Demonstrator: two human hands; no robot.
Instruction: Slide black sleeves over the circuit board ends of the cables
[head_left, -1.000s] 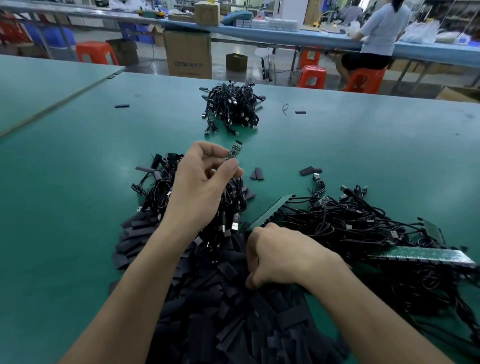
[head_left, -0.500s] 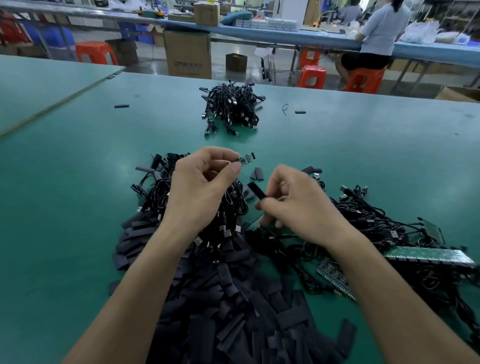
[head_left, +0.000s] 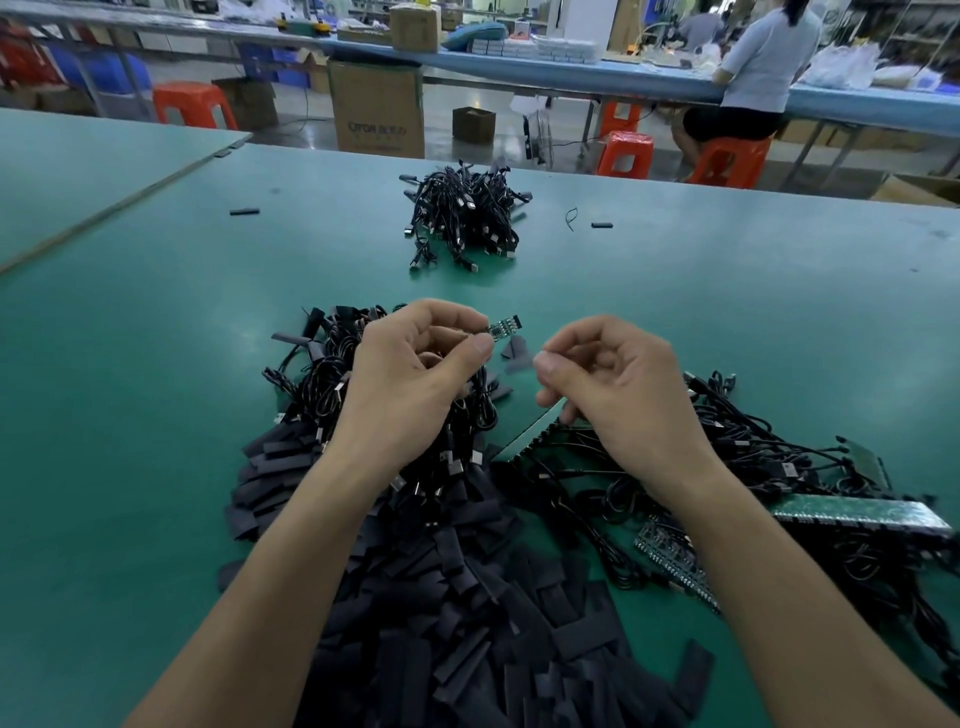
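Along the near edge of the desk (head_left: 130, 415) I see the heap of black sleeves (head_left: 467, 623), its front cut off by the frame. Just past it, the left hand (head_left: 410, 379) is raised over a tangle of cables (head_left: 317, 374), thumb and forefinger pinching one cable's circuit board end (head_left: 503, 328), which pokes out bare toward the right hand (head_left: 623, 384). That hand hovers just beside the board, fingers curled, thumb against forefinger. I cannot tell whether a sleeve sits in that pinch, because the hand hides it. I judge this to be the step of bringing a sleeve to the board. Next, the sleeve's mouth must line up with the board's free tip and push on squarely. Toward the right edge, more leads tangle with green board panels (head_left: 857, 512) and run out of view. Loose sleeves (head_left: 517, 353) lie behind the hands. Near the far edge sits a cable bundle (head_left: 467, 218), too small to say whether it is sleeved.
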